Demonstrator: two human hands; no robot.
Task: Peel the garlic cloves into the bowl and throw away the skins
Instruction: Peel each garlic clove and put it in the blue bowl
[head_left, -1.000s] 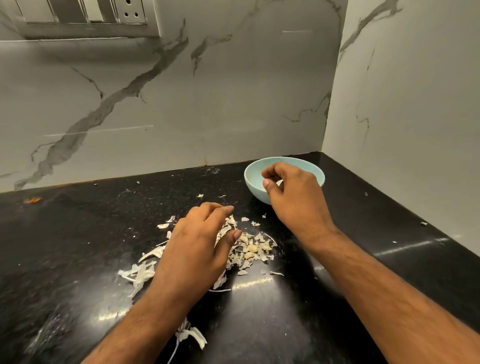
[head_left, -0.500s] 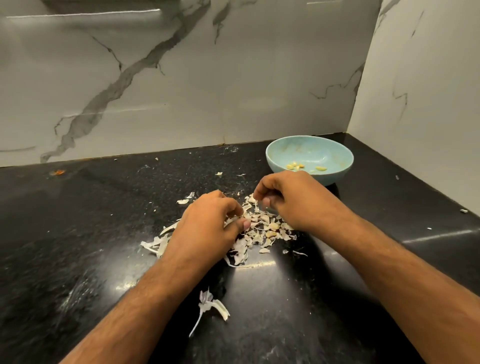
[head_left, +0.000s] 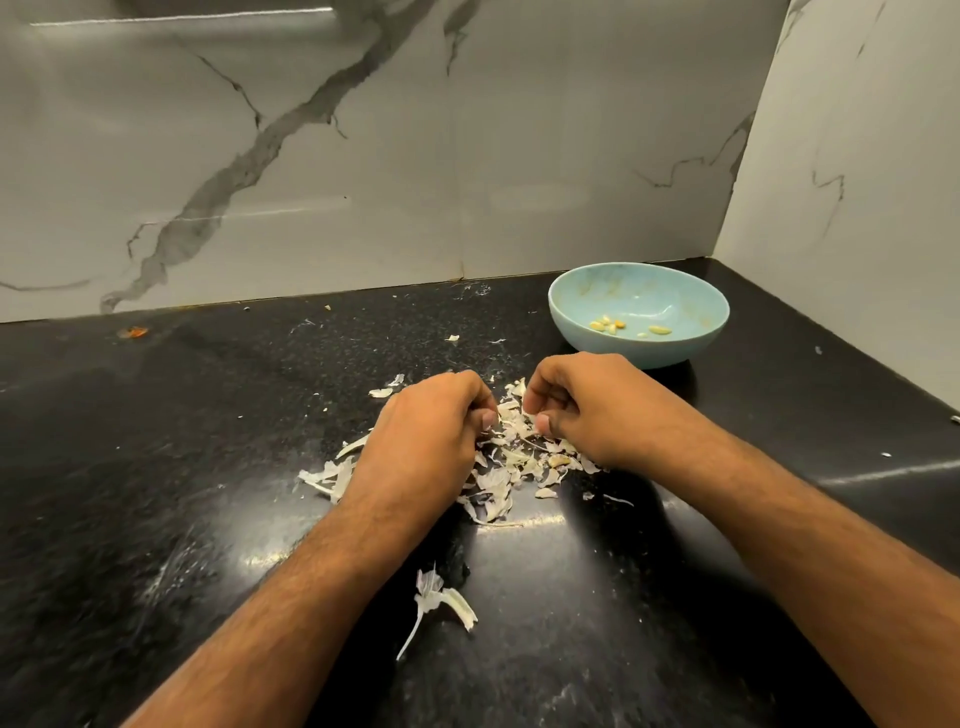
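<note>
While both hands sit over the heap of garlic skins (head_left: 511, 470) on the black worktop (head_left: 156, 467), the left hand (head_left: 426, 441) and right hand (head_left: 597, 410) curl their fingers; what they pinch I cannot tell. Behind them, the pale blue bowl (head_left: 691, 291) holds peeled cloves (head_left: 608, 325).

No text, label, brand, number or sign can be read anywhere in the head view.
</note>
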